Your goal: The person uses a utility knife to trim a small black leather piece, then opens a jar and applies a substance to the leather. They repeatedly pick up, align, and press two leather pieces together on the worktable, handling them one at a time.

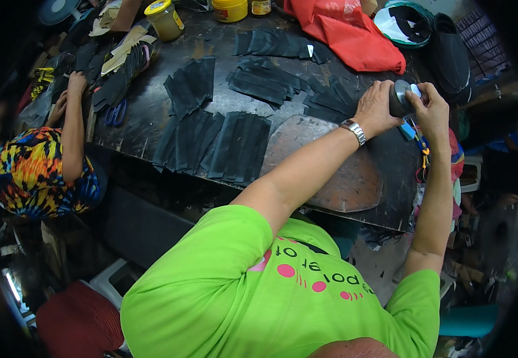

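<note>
A person in a lime-green shirt grips a small dark cylindrical container (399, 98) with 2 hands above the right end of a black worktable (151, 113). The left hand (376, 108), a metal watch (353, 130) on its wrist, wraps around the container's body, fingers curled tight. The right hand (430, 107) closes over the pale cap end, thumb and fingers pinching it. The container lies tilted, its long axis running roughly left to right, the cap pointing right toward the right hand.

Fanned black strips (214, 146) cover the tabletop in about 6 loose stacks; the exact count of strips cannot be told. A rounded brown board (342, 173) lies beneath the forearm. At the far edge stand 2 yellow-lidded jars (164, 18), with a red cloth (348, 33) bunched beside them. 1 pair of blue-handled scissors (114, 113) rests at the left.

A second person in a multicoloured shirt (35, 176) sits at the table's left end, a hand (76, 83) on more dark pieces. The workroom is dim and crowded, with a red stool (80, 322) on the floor.
</note>
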The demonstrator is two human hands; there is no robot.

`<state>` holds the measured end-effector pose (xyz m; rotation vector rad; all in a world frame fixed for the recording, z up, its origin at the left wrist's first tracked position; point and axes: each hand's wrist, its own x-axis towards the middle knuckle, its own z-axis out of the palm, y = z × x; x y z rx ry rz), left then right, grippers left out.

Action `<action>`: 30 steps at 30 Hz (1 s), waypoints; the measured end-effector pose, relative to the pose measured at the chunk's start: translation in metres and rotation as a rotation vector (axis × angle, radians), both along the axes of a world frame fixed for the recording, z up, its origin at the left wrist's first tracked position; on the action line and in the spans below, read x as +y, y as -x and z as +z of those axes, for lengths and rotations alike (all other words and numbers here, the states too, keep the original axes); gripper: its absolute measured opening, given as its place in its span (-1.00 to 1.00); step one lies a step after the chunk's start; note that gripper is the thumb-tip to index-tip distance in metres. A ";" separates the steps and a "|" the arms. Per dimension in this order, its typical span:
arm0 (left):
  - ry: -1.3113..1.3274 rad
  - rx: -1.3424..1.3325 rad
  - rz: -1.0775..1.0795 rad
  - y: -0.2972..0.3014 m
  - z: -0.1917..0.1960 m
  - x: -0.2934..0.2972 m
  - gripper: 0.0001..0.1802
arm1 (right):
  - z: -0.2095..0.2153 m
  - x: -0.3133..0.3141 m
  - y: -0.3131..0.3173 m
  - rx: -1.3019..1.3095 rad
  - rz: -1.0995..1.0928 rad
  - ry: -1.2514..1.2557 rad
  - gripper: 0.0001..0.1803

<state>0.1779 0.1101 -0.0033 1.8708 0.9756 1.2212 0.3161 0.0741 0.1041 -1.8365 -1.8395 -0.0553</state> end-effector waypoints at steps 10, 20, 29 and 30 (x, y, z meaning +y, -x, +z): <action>0.049 -0.291 0.104 0.008 0.015 -0.002 0.00 | -0.030 -0.075 0.052 0.583 0.051 -0.391 -0.57; -0.127 -0.452 0.377 0.096 0.075 0.070 0.06 | -0.118 -0.143 0.114 0.810 0.169 -0.092 -0.76; -0.188 0.182 0.750 0.282 0.072 0.124 0.03 | -0.133 -0.141 0.102 1.010 0.149 -0.001 -0.83; -0.191 0.214 0.772 0.297 0.065 0.125 0.05 | -0.133 -0.141 0.102 1.004 0.148 -0.002 -0.84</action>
